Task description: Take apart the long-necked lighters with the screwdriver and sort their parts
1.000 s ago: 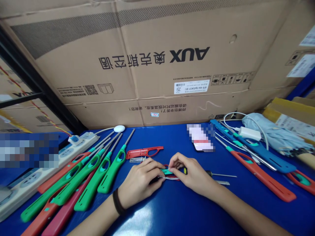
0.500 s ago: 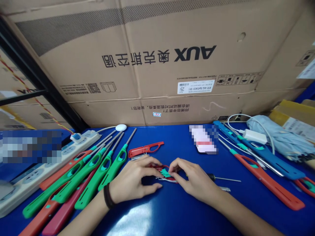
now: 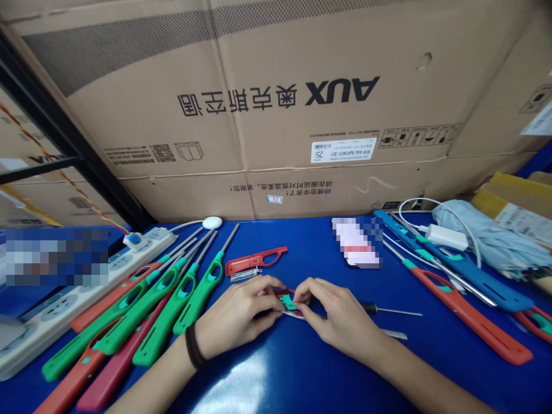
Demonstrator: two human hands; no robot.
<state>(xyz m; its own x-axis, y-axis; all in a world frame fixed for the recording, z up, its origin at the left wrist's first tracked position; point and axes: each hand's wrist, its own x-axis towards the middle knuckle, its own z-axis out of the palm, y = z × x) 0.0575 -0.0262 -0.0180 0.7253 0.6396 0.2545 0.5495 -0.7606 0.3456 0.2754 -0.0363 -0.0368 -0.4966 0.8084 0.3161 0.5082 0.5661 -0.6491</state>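
- Head view: two bare hands meet over one glossy blue table (image 3: 259,374); one dark, soft band circles the left wrist.
- Left hand (image 3: 241,310): thumb and fingers closed on one end of a red half-shell (image 3: 283,292) of hard plastic, low over the table between the hands.
- Right hand (image 3: 340,310): thumb and fingertips pinched together at a small, angular green piece (image 3: 287,301) in that shell; a thin white strand runs along the near side.
- Just beyond the grip: one red shell part (image 3: 244,263) with a looped end, one clear tube (image 3: 245,274) beside it.
- Right of the grip: one screwdriver (image 3: 370,308), black handle, slim metal shaft; one clear strip (image 3: 395,334), partly hidden.
- Left of the grip: seven stick lighters (image 3: 198,303), four green, two orange, one crimson, with smooth plastic bodies.
- Farther right: one long orange-red lighter (image 3: 472,316); overlapping blue lighters (image 3: 491,282), number unclear.
- Beyond, to the right: one flat phone (image 3: 356,244).
- Behind everything: one ribless brown cardboard panel (image 3: 259,52), creased vertically.
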